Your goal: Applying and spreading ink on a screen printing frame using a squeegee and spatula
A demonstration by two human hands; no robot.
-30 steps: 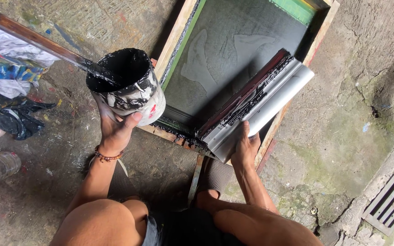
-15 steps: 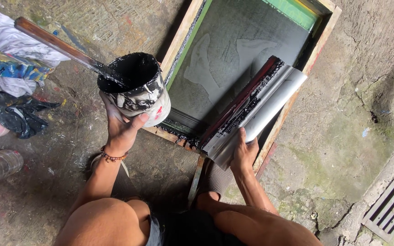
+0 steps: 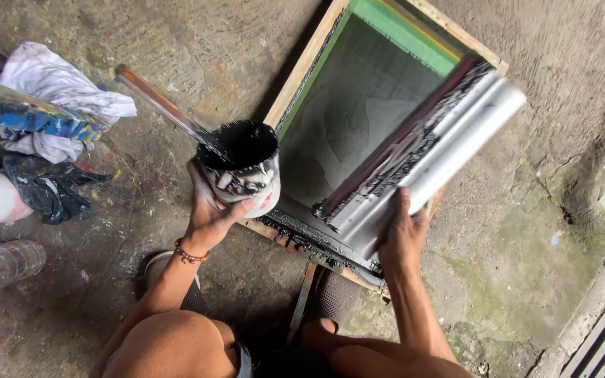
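Bare concrete floor (image 3: 197, 42) open above and right of the wooden screen frame (image 3: 295, 84). Left side crowded: white rags (image 3: 50, 87), dark cloth (image 3: 50, 189), clear bottle (image 3: 1, 262). Drain grate (image 3: 603, 336) at lower right corner.

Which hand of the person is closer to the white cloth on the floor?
Left. The left hand holds the ink-stained cup, to the right of the white cloth. The right hand grips the coating trough over the screen frame, much farther away.

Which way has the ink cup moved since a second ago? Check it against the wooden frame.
Yes. The ink cup in the left hand has moved rightward, nearer the wooden frame, now overlapping its left edge.
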